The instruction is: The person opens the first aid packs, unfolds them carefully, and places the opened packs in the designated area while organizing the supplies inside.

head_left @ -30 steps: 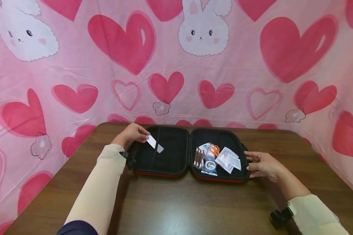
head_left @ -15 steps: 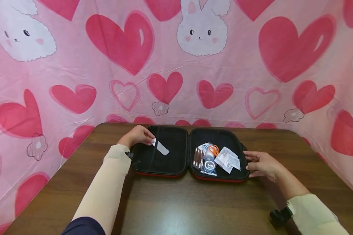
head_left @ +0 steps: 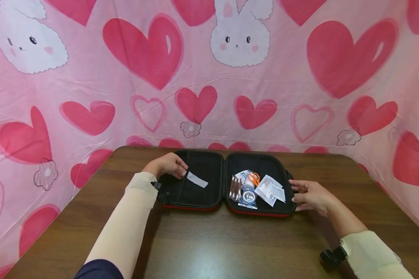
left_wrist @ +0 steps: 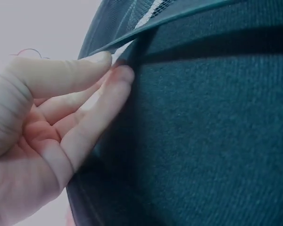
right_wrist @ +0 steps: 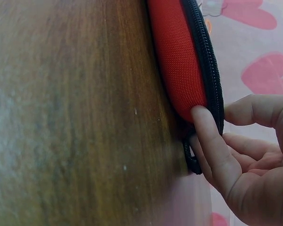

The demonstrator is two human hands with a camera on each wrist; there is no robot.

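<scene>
A black-lined case (head_left: 204,162) with a red outer shell lies unfolded on the table, hinge in the middle. My left hand (head_left: 169,164) reaches over its left half and pinches the end of a flat white strip (head_left: 197,179). Most of that strip lies under the mesh pocket, whose elastic edge (left_wrist: 179,20) runs right above my fingertips in the left wrist view. At the other side, my right hand (head_left: 312,197) grips the case's outer rim. Its fingers touch the red shell (right_wrist: 177,61) and the zip (right_wrist: 210,61) in the right wrist view.
The case's right half holds orange-handled scissors (head_left: 254,178), brown-wrapped swabs (head_left: 235,188), a roll in clear wrap (head_left: 248,197) and white paper packets (head_left: 269,189). Beneath is a brown wooden table (head_left: 209,244). Behind it hangs a pink heart-and-rabbit cloth (head_left: 283,77).
My left hand has moved right and slightly down, sliding the white strip further under the mesh pocket. The right hand keeps its hold on the rim.
</scene>
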